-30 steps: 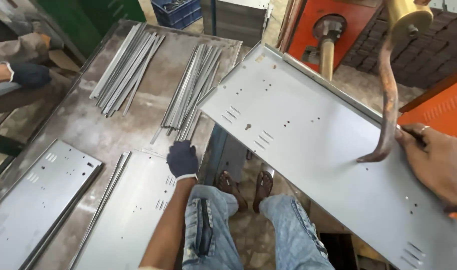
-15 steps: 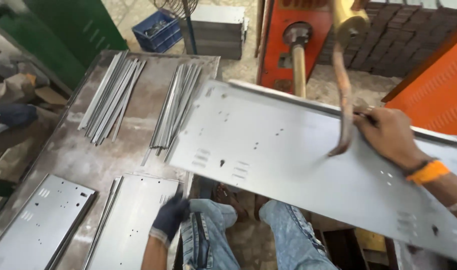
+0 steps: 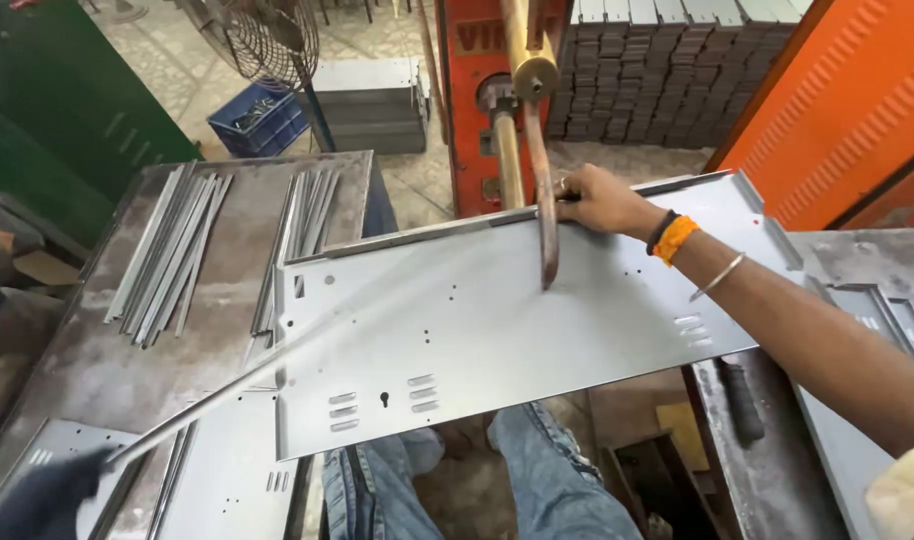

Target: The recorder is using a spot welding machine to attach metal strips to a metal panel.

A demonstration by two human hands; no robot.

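The gloved left hand (image 3: 42, 497) clamps a thin steel strip (image 3: 267, 368); the bare right hand (image 3: 599, 200) grips the flat, perforated grey sheet-metal panel's (image 3: 497, 340) folded edge under a curved copper electrode (image 3: 544, 190).

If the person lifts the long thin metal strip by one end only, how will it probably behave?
The strip is long and narrow, so it will likely sag or whip a little rather than stay rigid. Held at one end by the gloved left hand, its far end may swing. It looks smooth, so it could slide over the grey sheet panel.
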